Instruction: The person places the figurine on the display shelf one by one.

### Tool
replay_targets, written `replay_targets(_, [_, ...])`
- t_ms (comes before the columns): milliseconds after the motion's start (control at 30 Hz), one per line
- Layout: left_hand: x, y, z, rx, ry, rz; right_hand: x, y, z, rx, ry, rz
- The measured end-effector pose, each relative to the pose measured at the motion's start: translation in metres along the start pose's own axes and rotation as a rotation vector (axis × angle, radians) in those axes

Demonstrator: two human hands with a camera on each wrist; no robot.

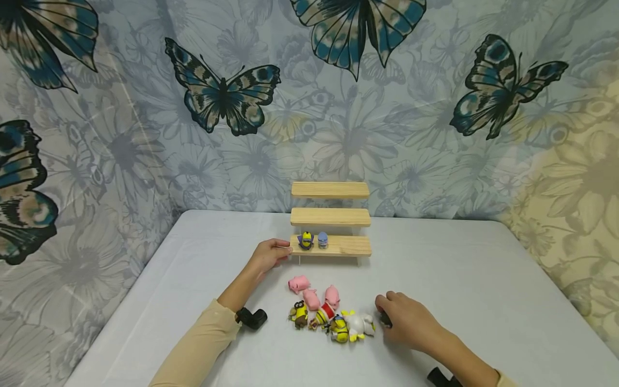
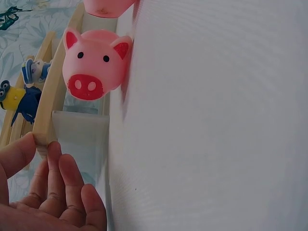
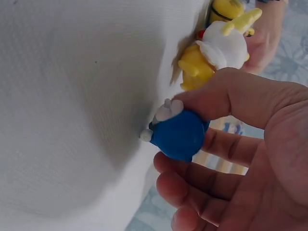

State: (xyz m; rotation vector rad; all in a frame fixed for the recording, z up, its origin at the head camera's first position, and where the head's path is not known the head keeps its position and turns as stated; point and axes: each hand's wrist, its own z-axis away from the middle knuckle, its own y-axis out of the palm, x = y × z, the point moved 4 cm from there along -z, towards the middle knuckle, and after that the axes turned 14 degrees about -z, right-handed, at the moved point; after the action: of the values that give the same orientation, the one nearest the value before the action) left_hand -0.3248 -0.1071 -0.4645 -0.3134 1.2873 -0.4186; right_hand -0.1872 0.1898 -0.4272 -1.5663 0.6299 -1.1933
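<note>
Right hand pinches a blue figure off the table; left hand grips the lowest shelf, steadying it.

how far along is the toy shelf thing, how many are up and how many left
Two figures, a purple and yellow one and a small blue-grey one, stand on the bottom step. The right hand pinches a blue toy; the left hand steadies the step. About seven toys, including three pink pigs, lie on the table. The upper steps are bare.
</note>
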Motion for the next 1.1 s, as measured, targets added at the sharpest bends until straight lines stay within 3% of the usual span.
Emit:
replay_targets(367, [0.003,0.002,-0.001,0.014,-0.009,0.007,-0.005,0.001,-0.004,-0.014,0.047,0.029])
replay_targets(633, [0.0,-0.001,-0.001,0.01,-0.003,0.008,-0.007,-0.001,-0.007,-0.072,0.012,0.054])
replay_targets(1100, [0.0,-0.002,0.001,0.006,0.007,0.002,-0.01,-0.002,-0.011,-0.029,0.155,-0.042])
